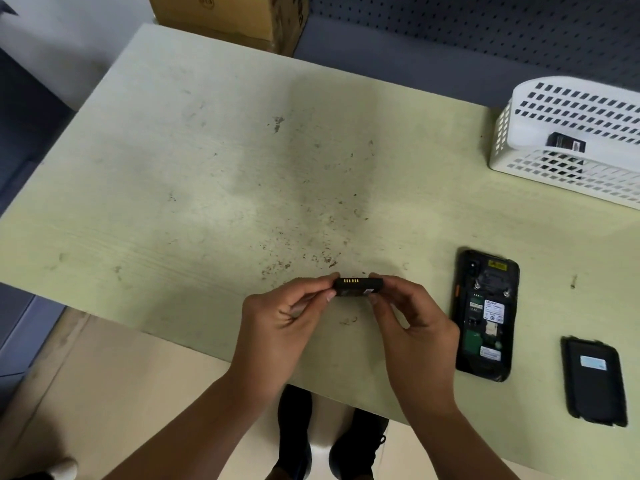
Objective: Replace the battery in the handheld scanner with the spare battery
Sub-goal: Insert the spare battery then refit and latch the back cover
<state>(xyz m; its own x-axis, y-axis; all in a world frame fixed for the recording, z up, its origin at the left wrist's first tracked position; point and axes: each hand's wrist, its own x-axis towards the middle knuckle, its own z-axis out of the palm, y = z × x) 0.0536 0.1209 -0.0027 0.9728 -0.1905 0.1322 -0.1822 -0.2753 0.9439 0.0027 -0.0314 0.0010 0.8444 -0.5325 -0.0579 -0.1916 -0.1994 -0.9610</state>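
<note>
A black battery (356, 286) with a row of gold contacts facing up is held above the table's near edge. My left hand (277, 317) pinches its left end and my right hand (412, 320) pinches its right end. The handheld scanner (485, 315) lies face down to the right of my hands, its back open and the battery bay showing labels and circuit parts. Its black back cover (594, 381) lies further right on the table. Another black battery (568, 143) rests inside the white basket (540, 168) at the far right.
The pale green table (207, 185) is scuffed and speckled with dirt in the middle. A cardboard box (235, 19) stands beyond the far edge. A dark perforated panel (485, 26) runs behind the table. My shoes (329, 438) show below the near edge.
</note>
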